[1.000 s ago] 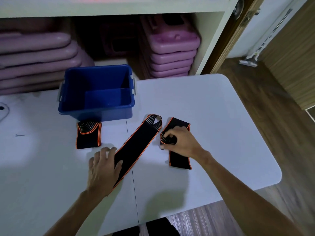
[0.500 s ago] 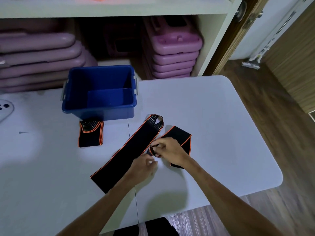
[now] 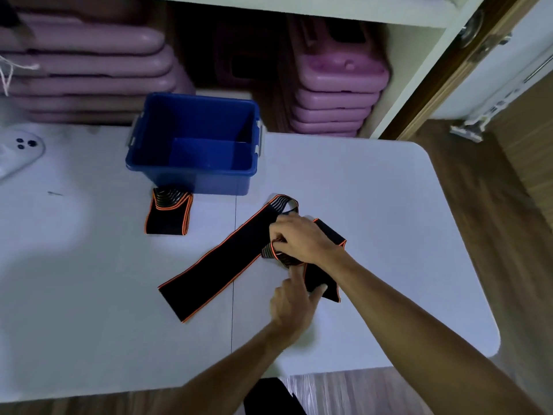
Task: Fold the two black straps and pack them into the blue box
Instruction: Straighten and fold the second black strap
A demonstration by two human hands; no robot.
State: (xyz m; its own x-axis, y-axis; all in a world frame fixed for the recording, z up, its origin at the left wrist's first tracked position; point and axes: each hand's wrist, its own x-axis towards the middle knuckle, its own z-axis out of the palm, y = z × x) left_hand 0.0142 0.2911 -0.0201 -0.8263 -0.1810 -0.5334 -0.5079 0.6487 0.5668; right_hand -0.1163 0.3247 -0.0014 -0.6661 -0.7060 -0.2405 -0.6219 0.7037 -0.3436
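A long black strap with orange edges [image 3: 215, 265] lies flat and diagonal on the white table [image 3: 374, 205]. Right of it is a second, partly folded black strap [image 3: 327, 235]. My right hand [image 3: 302, 238] grips its striped looped end. My left hand [image 3: 294, 304] presses on the lower part of that strap with index finger and thumb spread. A third strap, folded small [image 3: 169, 215], rests just in front of the blue box [image 3: 191, 178]. The box stands open with nothing inside.
Pink stacked plastic items [image 3: 338, 97] fill the shelf behind the table. A white object with dark dots [image 3: 18, 154] lies at the table's left edge. The table's rounded right corner borders a wooden floor [image 3: 493, 235].
My left hand left the long strap's lower end and moved right onto the partly folded strap. My right hand has lifted that strap's looped end and shifted it.
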